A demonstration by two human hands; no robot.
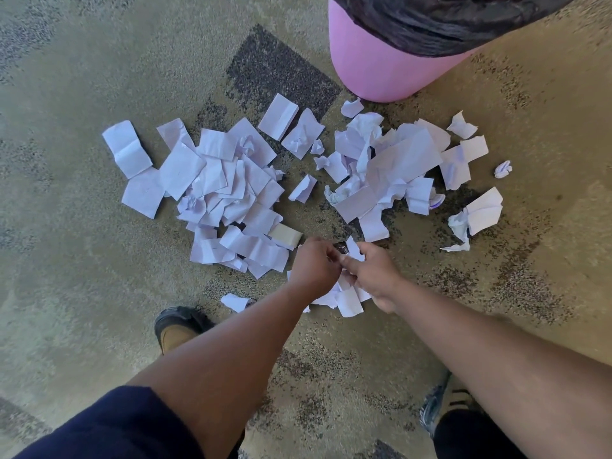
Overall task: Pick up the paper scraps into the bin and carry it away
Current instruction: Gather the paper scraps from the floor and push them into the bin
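Several white paper scraps lie on the carpet in two heaps, a left heap (225, 190) and a right heap (394, 164). A pink bin (374, 71) lined with a black bag (440, 21) stands behind them at the top right. Both hands meet at the near edge of the scraps. My left hand (314, 265) is closed around scraps, and my right hand (377, 276) grips a bunch of scraps (347, 298) that stick out beneath it. A small dark piece (341, 248) shows between the two hands.
A tan card piece (284, 235) lies among the left heap. Stray crumpled scraps sit at the right (503, 168) and near my left shoe (235, 301). My shoes (175, 326) stand on the patterned carpet (99, 243) close to the pile.
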